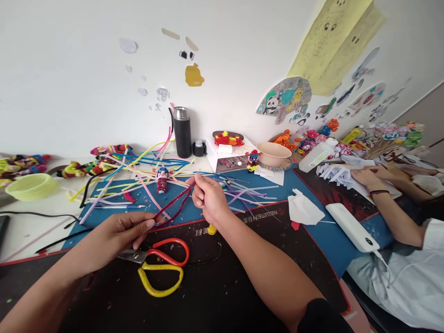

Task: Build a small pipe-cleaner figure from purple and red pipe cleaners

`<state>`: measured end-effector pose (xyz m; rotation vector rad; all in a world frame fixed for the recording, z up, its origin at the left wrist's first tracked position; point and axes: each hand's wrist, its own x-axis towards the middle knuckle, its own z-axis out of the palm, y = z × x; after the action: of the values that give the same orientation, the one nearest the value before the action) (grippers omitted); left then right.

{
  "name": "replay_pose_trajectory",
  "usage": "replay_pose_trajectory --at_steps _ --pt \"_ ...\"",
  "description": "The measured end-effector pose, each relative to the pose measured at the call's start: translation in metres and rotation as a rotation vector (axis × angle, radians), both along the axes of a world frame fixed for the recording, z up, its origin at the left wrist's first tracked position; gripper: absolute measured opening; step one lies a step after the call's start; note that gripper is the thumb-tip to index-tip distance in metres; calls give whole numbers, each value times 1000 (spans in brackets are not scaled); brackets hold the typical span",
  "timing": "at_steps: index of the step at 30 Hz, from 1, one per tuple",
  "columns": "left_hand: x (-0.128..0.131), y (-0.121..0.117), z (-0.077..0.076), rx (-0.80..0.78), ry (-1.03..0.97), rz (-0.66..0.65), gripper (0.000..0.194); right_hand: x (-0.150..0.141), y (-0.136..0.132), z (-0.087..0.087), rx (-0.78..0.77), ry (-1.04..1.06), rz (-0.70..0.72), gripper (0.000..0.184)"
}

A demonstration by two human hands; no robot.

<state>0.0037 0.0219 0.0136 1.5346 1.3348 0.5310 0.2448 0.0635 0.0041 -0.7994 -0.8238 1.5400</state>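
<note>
Pinching dark-red pipe cleaner (174, 199) with left fingers (149, 224) and right fingers (199, 194); best drawn gently taut, clear of scissors (154, 253).

The left hand (121, 231) hides the blade tips of the scissors (156, 267); the right hand (210, 196) hides part of the dark red pipe cleaner (175, 200). The top edge crops the yellow paper (329, 51).
</note>
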Motion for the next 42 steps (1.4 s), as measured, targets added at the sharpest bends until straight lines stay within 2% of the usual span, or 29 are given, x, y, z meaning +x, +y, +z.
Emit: replay_pose_trajectory --at_steps 5,10,13,18,22,24,28,32,34,37,42 --pt "-3 1 -2 -16 -15 43 78 1 0 4 -18 27 8 53" --pt "6 -6 2 -90 -46 -52 67 1 2 0 -44 12 8 55" --pt "7 -7 1 -124 -61 -61 61 0 0 0 -43 -1 18 54" --pt "-2 -4 3 -130 -121 66 62 2 1 5 -51 6 31 56" --pt "3 -5 17 3 -216 251 61 3 3 0 -35 11 71 62" --pt "9 -5 23 30 -268 289 65 0 2 -5 -15 -22 109 63" --pt "17 -5 20 -9 -322 265 65 -10 -8 -16 24 -158 241 52" --pt "21 -5 16 -36 -320 258 54 -18 -19 -18 160 -282 330 42" --pt "26 -6 18 -56 -291 225 54 -20 -22 -17 218 -308 331 37" --pt "33 -8 20 -114 -252 147 56 -23 -26 -15 217 -335 295 38" --pt "34 -10 10 -133 -206 77 58 -24 -27 -11 183 -355 254 46"
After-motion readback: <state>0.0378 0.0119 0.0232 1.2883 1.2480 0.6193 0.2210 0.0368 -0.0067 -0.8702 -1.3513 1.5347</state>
